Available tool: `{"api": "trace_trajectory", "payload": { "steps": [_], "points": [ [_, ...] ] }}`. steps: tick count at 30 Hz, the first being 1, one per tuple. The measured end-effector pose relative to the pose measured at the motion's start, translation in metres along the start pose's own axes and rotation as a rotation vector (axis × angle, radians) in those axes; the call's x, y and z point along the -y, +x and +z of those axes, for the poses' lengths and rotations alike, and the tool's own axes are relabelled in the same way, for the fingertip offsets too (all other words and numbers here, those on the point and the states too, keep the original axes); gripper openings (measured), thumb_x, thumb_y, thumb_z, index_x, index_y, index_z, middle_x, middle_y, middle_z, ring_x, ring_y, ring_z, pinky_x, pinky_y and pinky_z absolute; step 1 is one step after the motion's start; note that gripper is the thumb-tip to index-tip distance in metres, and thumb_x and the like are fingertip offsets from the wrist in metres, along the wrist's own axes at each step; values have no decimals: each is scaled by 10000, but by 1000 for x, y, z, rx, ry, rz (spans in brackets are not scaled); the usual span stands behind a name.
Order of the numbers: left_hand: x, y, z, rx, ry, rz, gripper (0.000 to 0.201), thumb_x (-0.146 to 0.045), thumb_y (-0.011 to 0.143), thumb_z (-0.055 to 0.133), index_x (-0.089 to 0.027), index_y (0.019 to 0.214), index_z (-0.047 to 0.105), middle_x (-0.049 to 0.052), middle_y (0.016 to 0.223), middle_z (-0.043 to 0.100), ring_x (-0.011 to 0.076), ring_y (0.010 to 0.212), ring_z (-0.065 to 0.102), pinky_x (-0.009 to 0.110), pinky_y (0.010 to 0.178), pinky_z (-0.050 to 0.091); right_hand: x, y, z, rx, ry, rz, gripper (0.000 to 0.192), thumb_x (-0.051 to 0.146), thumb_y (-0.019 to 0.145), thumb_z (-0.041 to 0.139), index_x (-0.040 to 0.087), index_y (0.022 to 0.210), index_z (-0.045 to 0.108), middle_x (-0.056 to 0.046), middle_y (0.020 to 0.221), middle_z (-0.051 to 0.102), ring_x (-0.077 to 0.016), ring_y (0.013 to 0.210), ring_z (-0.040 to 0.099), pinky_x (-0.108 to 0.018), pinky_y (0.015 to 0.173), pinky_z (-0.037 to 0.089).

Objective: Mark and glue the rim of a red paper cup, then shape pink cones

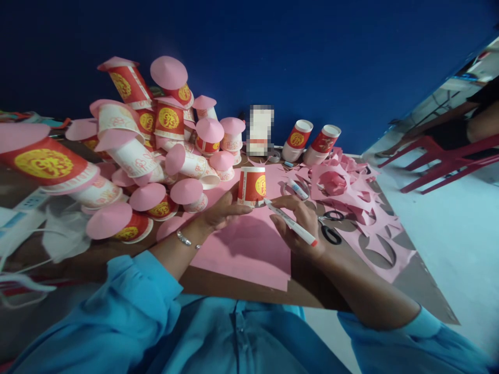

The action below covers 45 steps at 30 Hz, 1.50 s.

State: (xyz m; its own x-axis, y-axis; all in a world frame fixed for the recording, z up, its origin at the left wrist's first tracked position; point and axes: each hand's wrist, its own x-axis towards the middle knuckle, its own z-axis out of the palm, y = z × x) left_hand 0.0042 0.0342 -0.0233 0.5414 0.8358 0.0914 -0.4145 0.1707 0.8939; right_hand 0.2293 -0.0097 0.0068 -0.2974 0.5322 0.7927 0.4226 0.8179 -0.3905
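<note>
My left hand (225,210) grips a red paper cup (249,184) with a yellow round emblem, turned upside down with its wide rim low. In my right hand (298,223) is a white marker (292,223) with a red end; its tip meets the cup near the lower rim, though I cannot see what mark it makes. Pink paper sheets (241,259) lie beneath both hands. Black-handled scissors (331,226) rest just right of my right hand, and a glue stick (297,188) lies beyond it.
Several cups with pink cone tops (169,119) are piled at the left. Two stacks of cups (298,139) lean at the back wall. Cut pink scraps (374,228) cover the table's right side. A red stool (436,156) with a seated person stands beyond. A plastic bag (64,234) lies at left.
</note>
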Motion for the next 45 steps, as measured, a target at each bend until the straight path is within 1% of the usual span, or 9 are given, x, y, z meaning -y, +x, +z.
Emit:
{"api": "trace_trajectory", "payload": {
  "steps": [4, 7, 10, 14, 21, 25, 30, 37, 45],
  "points": [
    [1, 0, 2, -31, 19, -1, 842, -222, 741, 931, -312, 1510, 600, 89, 1314, 768, 337, 1283, 689, 549, 1170, 458, 0, 0, 1, 7, -5, -7, 129, 301, 1048, 658, 242, 1162, 669, -68, 987, 811, -225, 883, 814, -357, 770, 674],
    [1, 0, 2, -31, 8, 1, 837, -212, 752, 923, -321, 1514, 595, 84, 1296, 776, 332, 1265, 705, 547, 1163, 471, 1, 0, 1, -7, 10, -13, 139, 294, 1042, 656, 248, 1174, 658, -69, 995, 811, -235, 892, 812, -379, 784, 674],
    [0, 1, 2, -13, 5, 6, 819, -230, 756, 919, -309, 1507, 604, 87, 1281, 789, 339, 1288, 698, 542, 1168, 474, 1, 0, 1, -33, 11, -6, 133, 300, 1043, 645, 252, 1167, 639, -54, 943, 790, -224, 831, 788, -370, 745, 660],
    [-2, 1, 3, 1, -23, -3, 819, -267, 759, 905, -290, 1518, 598, 97, 1270, 797, 327, 1270, 707, 499, 1126, 508, 3, -1, -2, -12, 7, 0, 79, 311, 1049, 628, 248, 1096, 630, -26, 843, 742, -188, 706, 729, -313, 639, 608],
    [0, -1, -2, -40, -19, -37, 829, -240, 714, 930, -296, 1482, 623, 87, 1260, 796, 296, 1216, 717, 421, 1038, 539, 8, -1, -4, 51, 38, 8, 55, 213, 993, 658, 256, 1027, 653, -6, 812, 748, -170, 656, 706, -285, 619, 573],
    [1, -2, -2, -20, -9, -32, 817, -256, 738, 922, -300, 1493, 615, 93, 1263, 796, 318, 1261, 705, 446, 1061, 531, 8, 0, -4, 58, 43, -11, 53, 205, 996, 646, 254, 1017, 648, -11, 804, 752, -169, 657, 713, -279, 605, 570],
    [0, -1, -1, -8, 9, -47, 864, -301, 731, 939, -300, 1523, 593, 118, 1339, 779, 359, 1293, 701, 491, 1093, 523, 7, 1, -4, 53, 37, -21, 47, 203, 1010, 636, 249, 1016, 638, -10, 803, 744, -159, 650, 703, -274, 604, 571],
    [0, 0, 0, -15, 13, -54, 829, -306, 708, 946, -303, 1475, 631, 103, 1330, 782, 346, 1297, 699, 478, 1096, 529, 8, 2, -4, 45, 56, -27, 62, 197, 1003, 654, 245, 1033, 630, -15, 828, 744, -161, 679, 710, -268, 631, 580],
    [-1, 0, -1, 20, 30, -28, 722, -285, 760, 914, -271, 1433, 653, 114, 1333, 773, 353, 1319, 686, 501, 1129, 517, 5, 0, -2, 41, 42, -38, 7, 234, 1025, 643, 232, 1031, 642, -21, 826, 745, -157, 680, 710, -262, 629, 578]
  ]
}}
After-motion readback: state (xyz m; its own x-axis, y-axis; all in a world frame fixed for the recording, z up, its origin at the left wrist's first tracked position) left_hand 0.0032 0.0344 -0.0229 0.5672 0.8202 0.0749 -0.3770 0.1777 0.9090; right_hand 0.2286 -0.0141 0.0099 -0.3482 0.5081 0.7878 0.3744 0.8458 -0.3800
